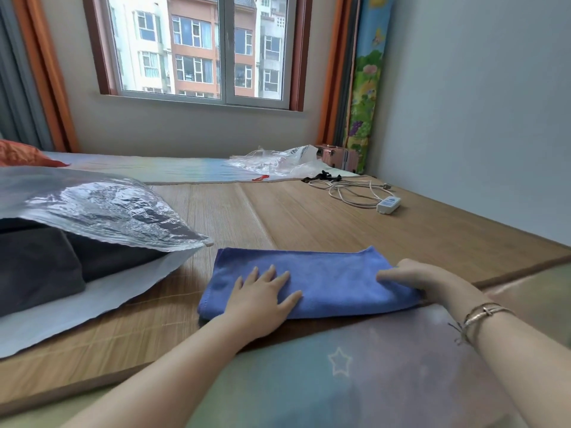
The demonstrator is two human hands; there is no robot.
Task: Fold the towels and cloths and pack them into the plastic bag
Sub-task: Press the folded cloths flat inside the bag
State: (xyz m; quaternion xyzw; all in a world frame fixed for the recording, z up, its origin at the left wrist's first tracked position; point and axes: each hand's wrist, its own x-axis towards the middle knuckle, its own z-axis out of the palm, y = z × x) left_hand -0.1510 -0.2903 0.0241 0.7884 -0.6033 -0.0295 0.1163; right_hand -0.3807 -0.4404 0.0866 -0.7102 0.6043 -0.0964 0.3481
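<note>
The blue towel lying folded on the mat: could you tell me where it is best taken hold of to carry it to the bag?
Probably by its two short ends. The blue towel lies flat as a long folded strip, so lifting one end would likely let it unfold. The right hand already grips the right end; the left hand, now flat on top, could take the left end, nearest the open plastic bag.

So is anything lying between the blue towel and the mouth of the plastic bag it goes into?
Nothing visible does. The blue towel lies folded on the bamboo mat under the left hand and right hand. The plastic bag gapes just to its left, dark cloths already inside; only bare mat separates them.
</note>
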